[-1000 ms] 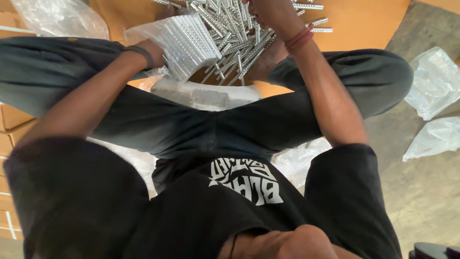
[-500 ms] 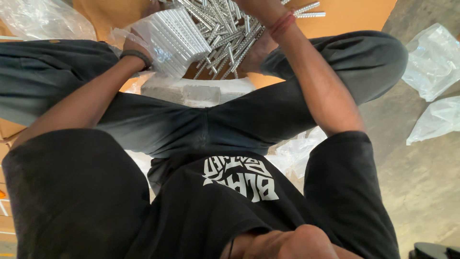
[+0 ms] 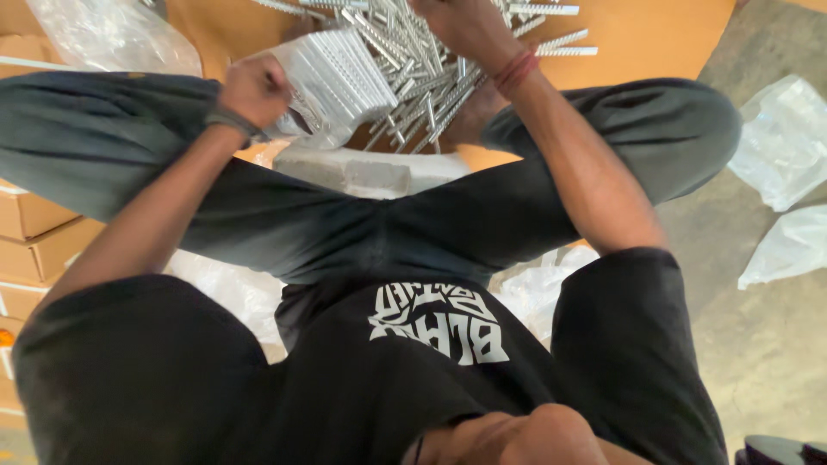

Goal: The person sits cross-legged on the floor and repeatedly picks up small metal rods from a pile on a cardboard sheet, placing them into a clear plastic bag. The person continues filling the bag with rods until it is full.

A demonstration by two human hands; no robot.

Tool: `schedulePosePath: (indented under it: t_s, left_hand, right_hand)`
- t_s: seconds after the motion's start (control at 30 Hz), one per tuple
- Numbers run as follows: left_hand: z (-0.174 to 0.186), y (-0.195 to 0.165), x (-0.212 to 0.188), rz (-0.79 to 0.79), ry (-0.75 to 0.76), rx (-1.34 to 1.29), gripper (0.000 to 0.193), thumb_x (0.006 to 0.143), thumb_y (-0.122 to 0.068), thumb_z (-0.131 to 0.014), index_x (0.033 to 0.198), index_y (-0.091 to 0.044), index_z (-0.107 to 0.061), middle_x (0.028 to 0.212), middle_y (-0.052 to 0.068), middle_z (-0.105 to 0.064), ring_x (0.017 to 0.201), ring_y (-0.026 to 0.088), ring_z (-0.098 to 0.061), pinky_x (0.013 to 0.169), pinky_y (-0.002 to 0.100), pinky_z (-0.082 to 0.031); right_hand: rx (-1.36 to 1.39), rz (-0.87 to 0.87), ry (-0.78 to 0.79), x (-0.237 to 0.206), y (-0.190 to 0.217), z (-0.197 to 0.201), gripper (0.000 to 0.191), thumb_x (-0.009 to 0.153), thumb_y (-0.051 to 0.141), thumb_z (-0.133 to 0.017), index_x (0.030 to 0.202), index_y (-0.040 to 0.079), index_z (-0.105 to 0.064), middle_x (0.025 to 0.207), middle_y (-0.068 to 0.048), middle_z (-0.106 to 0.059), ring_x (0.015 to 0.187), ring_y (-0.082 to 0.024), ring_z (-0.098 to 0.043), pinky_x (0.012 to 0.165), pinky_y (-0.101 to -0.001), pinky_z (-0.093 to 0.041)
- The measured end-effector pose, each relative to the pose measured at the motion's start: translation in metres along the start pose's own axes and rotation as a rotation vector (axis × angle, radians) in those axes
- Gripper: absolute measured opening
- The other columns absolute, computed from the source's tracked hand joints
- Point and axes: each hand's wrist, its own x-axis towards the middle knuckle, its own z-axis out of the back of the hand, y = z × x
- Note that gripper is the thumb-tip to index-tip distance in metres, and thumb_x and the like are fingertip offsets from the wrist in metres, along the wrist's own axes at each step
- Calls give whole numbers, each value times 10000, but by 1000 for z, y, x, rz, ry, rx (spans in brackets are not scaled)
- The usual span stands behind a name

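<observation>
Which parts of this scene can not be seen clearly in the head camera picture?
- Right hand: fingers are buried in the pile of metal strips, so its grip cannot be told.
- Pile of metal strips: cut off by the top edge.
- Left hand: it holds a clear bag of strips, but the fingertips are hidden behind the fist.
- Foot: mostly covered by the strips.

Both arms reach forward over the crossed legs. The left hand (image 3: 251,89) is closed in a fist, with a dark band on its wrist. The right hand (image 3: 461,26) is bent down, fingers curled, with a red band on its wrist.
</observation>
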Motion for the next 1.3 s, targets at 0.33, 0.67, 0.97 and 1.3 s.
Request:
schedulePosePath:
  t_s: [0.33, 0.67, 0.97, 1.3]
  left_hand:
    - [-5, -16, 4, 274, 509, 832, 240, 614, -145, -578, 784, 24, -585, 813, 245, -561, 781, 358, -547, 712, 386, -436]
    - [89, -131, -21, 130, 224, -707, 195, 823, -12, -371, 1017, -13, -363, 892, 168, -573, 875, 288, -571, 819, 396, -449]
    - [24, -144, 60, -243, 229, -1155, 313, 788, -61, -446, 1086, -6, -368, 987, 60, -487, 955, 185, -521, 824, 299, -403]
    - [11, -139, 66, -250, 49, -641, 192, 856, -152, -387, 1026, -70, -416, 586, -19, -388, 516, 61, -350, 490, 203, -315]
  right_hand:
    - [284, -279, 82, 3, 22, 14, 259, 813, 176, -505, 659, -7, -406, 497, -48, -381, 398, -117, -405, 399, -280, -332]
    - [214, -311, 68, 8, 51, 34, 309, 823, 232, -524, 645, -3, -434, 520, -59, -381, 461, -155, -369, 449, -314, -310]
    - [336, -350, 126, 7, 96, 56, 317, 795, 271, -515, 632, 16, -421, 501, 2, -329, 483, -75, -305, 420, -259, -281]
    - [361, -361, -32, 15, 108, 68, 266, 844, 245, -448, 697, 22, -455, 503, -17, -381, 448, -93, -355, 413, -271, -307]
